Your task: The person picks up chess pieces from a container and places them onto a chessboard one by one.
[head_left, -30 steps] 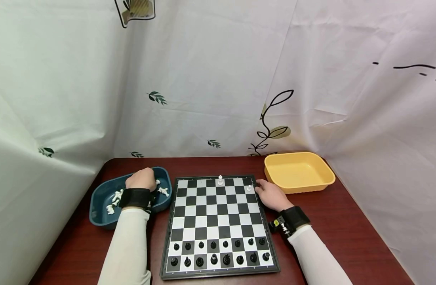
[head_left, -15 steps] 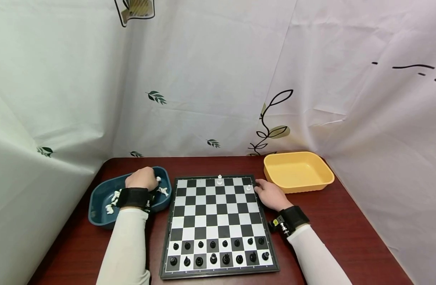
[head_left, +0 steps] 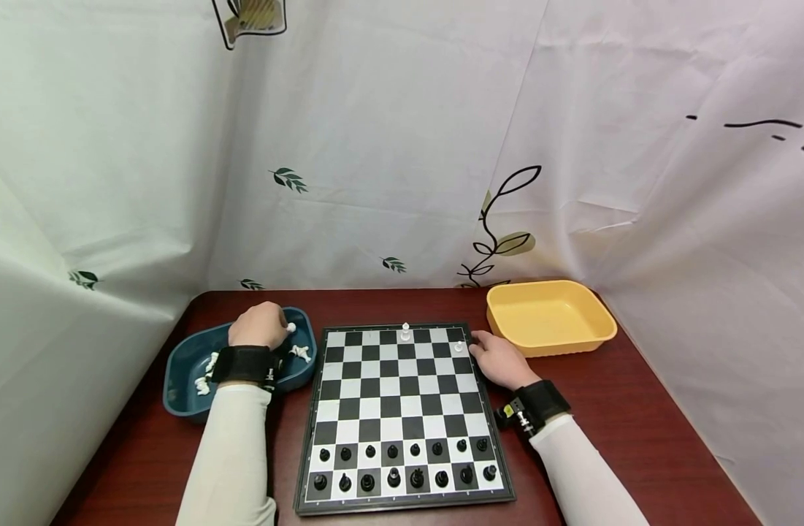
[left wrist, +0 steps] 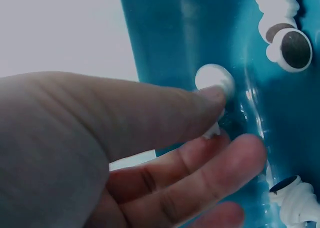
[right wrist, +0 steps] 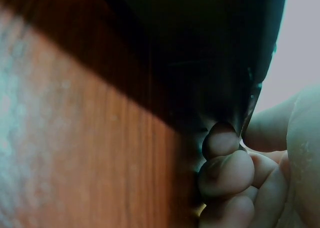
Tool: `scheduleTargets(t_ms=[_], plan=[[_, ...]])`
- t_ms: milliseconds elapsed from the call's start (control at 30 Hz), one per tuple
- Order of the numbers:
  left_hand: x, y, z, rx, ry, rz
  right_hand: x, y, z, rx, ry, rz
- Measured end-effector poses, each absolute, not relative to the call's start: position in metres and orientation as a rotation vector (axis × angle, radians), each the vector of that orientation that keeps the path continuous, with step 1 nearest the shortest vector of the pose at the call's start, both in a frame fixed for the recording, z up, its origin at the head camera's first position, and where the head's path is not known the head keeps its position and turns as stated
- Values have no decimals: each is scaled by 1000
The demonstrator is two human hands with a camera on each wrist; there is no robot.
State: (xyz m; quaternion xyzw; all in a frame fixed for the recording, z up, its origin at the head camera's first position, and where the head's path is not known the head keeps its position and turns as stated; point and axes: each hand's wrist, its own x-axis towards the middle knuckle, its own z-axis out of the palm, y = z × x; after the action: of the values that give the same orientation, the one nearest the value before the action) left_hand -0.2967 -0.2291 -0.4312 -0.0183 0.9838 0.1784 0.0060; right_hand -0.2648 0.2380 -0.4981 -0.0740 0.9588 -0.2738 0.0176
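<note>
Over the blue tray at the desk's left, we see our left hand raised with its fingers pinching a white piece; the left wrist view shows thumb and fingertips closed on its round top. Which way its long axis runs we cannot tell, since the fingers hide its body. More white pieces lie tumbled in the tray. At the board's far right corner our right hand rests on the desk, fingers curled against the board's edge, beside a white pawn. Another white piece stands upright on the far row; black pieces fill the two near rows. We read no writing anywhere
</note>
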Motion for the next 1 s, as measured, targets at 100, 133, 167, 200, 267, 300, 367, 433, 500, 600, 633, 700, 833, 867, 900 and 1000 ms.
scheduleTargets(t_ms=[100,133,167,200,267,300,367,433,500,600,633,700,833,867,900,1000], plan=[[-296,-230,-429,-59,3098,585,-264,238,-498,-234,2979,-854],[-295,-230,-429,-59,3101,592,-263,238,-497,-234,2976,-858],[-295,-230,-428,-59,3106,599,-263,238,-498,-233,2977,-858],[-295,-230,-427,-54,3115,607,-263,238,-498,-234,2977,-856],[-294,-229,-426,-33,3144,620,-263,239,-498,-234,2977,-855],[-294,-228,-426,-22,3158,625,-264,239,-498,-235,2977,-852],[-293,-227,-424,2,3193,635,-264,239,-499,-237,2981,-845],[-293,-227,-423,34,3230,642,-264,238,-498,-237,2980,-847],[-293,-227,-423,59,3255,654,-264,238,-498,-249,2983,-850],[-294,-227,-424,91,3275,683,-264,239,-499,-257,2993,-863],[-295,-227,-424,98,3276,692,-264,240,-499,-264,2997,-870],[-296,-228,-425,111,3274,709,-264,241,-500,-289,3007,-874],[-298,-226,-425,153,3291,721,-264,242,-500,-305,3009,-891],[-298,-226,-425,163,3300,721,-264,242,-501,-306,3011,-887],[-298,-225,-424,172,3310,718,-264,242,-500,-304,3010,-883],[-297,-221,-421,207,3343,709,-264,242,-499,-295,3012,-878]])
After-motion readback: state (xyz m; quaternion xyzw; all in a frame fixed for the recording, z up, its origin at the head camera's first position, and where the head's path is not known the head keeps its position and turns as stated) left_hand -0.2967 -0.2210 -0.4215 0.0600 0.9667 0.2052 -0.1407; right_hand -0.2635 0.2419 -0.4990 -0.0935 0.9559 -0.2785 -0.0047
